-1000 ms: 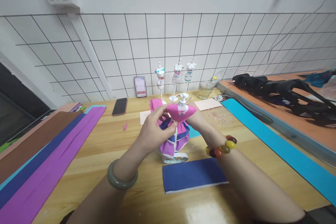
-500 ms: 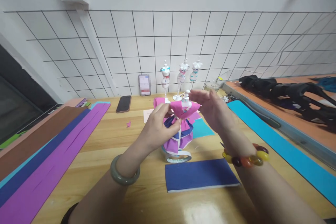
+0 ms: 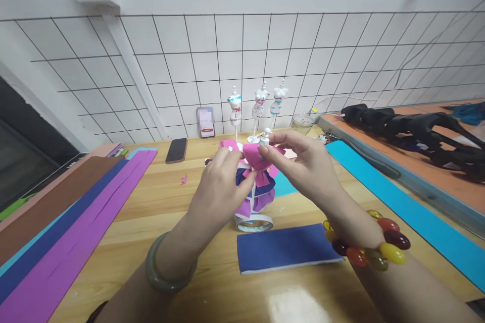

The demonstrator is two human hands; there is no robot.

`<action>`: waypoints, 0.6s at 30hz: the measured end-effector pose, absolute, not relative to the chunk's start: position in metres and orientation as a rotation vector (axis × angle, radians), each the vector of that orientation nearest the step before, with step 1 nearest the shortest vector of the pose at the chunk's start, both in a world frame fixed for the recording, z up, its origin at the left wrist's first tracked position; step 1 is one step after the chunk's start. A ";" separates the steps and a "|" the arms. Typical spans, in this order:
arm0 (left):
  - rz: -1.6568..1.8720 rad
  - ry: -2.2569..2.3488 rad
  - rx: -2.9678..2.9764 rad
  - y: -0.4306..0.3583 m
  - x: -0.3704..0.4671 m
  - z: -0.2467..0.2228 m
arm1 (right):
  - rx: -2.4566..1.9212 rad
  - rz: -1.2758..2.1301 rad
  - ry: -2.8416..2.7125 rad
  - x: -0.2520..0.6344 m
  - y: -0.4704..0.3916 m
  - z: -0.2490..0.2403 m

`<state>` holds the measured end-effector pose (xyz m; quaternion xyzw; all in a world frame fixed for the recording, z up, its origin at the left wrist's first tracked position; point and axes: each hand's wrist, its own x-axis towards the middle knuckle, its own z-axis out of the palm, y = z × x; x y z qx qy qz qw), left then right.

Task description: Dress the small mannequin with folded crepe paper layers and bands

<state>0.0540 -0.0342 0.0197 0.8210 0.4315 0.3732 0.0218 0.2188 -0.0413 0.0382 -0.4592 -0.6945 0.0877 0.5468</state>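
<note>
A miniature dress form wears a doll dress with a pink top piece (image 3: 251,154) and a ruffled skirt (image 3: 263,200) in navy and purple. My left hand (image 3: 217,186) is closed at the dress's waist, its thumb against the front and its other fingertips hidden behind. My right hand (image 3: 308,164) pinches the right side of the pink piece between thumb and fingers, just beside the form's white neck (image 3: 267,136). A white ring of tape (image 3: 254,224) stands at the foot of the skirt. In front of it lies a navy rectangular sheet (image 3: 286,250) with a pale edge.
Several bare mini dress forms (image 3: 259,103) stand by the tiled wall. Two phones (image 3: 177,150) (image 3: 205,122) are at the back left. Coloured sheets (image 3: 91,212) lie at left, a long turquoise strip (image 3: 401,207) at right, and a glass bowl (image 3: 302,123) behind my right hand.
My right hand has moved in from an open pose beside the dress and now pinches the pink piece, which is folded inward on that side. My left hand stays at the waist.
</note>
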 end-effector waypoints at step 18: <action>1.013 1.328 2.252 -0.065 0.065 0.025 | -1.147 0.088 -1.618 0.208 -0.048 0.035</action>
